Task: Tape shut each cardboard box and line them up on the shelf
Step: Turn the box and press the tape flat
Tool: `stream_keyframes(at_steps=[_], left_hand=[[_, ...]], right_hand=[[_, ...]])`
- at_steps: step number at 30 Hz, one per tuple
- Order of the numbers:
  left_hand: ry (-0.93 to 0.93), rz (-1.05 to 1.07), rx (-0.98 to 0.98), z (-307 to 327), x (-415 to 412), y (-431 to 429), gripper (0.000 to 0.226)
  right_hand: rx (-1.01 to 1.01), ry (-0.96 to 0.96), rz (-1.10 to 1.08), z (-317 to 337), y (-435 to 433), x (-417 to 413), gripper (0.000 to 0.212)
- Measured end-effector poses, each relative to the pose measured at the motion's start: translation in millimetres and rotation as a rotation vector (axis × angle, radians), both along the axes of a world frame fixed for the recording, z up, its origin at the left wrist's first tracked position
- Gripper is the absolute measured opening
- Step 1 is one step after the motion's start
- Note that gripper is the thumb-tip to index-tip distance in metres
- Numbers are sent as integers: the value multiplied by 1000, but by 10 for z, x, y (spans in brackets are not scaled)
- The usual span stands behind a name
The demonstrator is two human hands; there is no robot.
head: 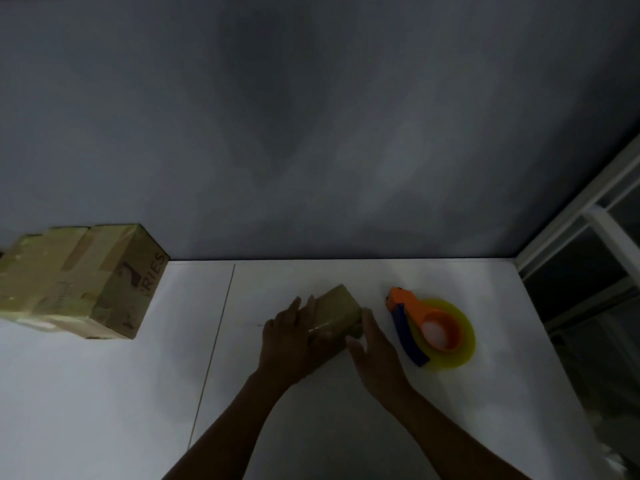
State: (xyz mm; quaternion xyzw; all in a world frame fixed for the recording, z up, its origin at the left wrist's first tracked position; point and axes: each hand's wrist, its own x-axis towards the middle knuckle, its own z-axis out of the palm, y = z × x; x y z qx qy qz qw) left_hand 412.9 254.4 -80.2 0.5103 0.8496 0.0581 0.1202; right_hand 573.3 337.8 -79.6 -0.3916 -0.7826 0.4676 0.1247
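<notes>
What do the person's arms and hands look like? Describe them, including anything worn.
The left hand and right hand are bare: no gloves, and no rings or watch that the dim light shows. The left forearm and right forearm show no sleeve up to the frame's edge.

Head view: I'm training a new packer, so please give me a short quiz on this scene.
1. True or false: the tape dispenser lies left of the small box.
2. How many hands touch the small box? A) none B) one C) two
3. Fill in: the large taped box stands at the far ___ side of the white surface.
Key: 1 false, the tape dispenser lies to its right; 2 C, left hand and right hand; 3 left.
</notes>
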Motion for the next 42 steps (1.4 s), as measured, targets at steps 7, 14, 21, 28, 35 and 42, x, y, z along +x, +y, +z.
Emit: stream_keyframes(at_steps=[7,14,21,28,35,42], left_hand=[[140,-270,-11,-77,-23,-105,73],[197,-330,-67,-31,-31,-94,76],[-293,336,172,-10,227,-302,65],[-575,497,369,77,293,-291,76],[-501,661,377,274,458,-336,64],[-533,608,454,249,507,-533,68]], right_hand=[[39,8,-41,-134,166,-76,84],[-44,64,-51,-61,378,-44,60],[205,-116,-50,-23,377,37,18],[152,-7,-118,-120,224,-59,14],[351,-382,14,0,331,112,74],[13,-144,-75,-121,246,108,69]])
